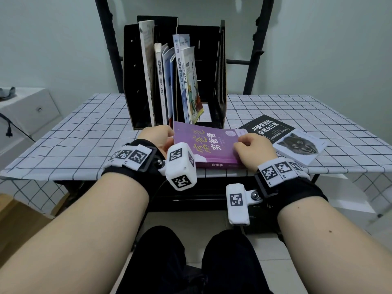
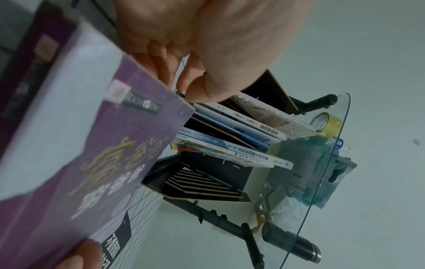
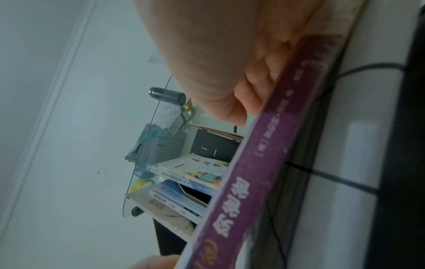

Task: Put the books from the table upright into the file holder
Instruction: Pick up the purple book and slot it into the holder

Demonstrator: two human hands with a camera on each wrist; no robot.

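Both forearms reach in over the near edge of the table (image 1: 63, 132), and between them lies the purple book (image 1: 209, 145), its spine toward the person and its front cover up. On the left, the left hand (image 1: 158, 135) takes the book's left edge, thumb on the cover and fingers tucked beneath, so its grip is closed on the book. Behind it stands the black file holder (image 1: 130, 85), with several books (image 1: 161, 81) already upright in its left and middle slots; the rightmost slot looks free. Further right, the right hand (image 1: 253, 149) curls over the book's right edge, also holding it. To its right a black-and-white book with a wolf's face (image 1: 297, 143) lies flat on the table, not yet filed.

The purple book looks like a fairly thick paperback: moderately heavy, stiff enough across the block but with a glossy cover that may slip, so a hold on both side edges near the spine seems soundest before it is tipped upright.

The head view shows the layout and both hands. The left wrist view shows the cover (image 2: 96, 154) close up with the left fingers (image 2: 158, 61) under its edge. The right wrist view shows the spine (image 3: 264, 163), with the right fingers (image 3: 253, 87) pressed along the book just above it, which the head view hides.
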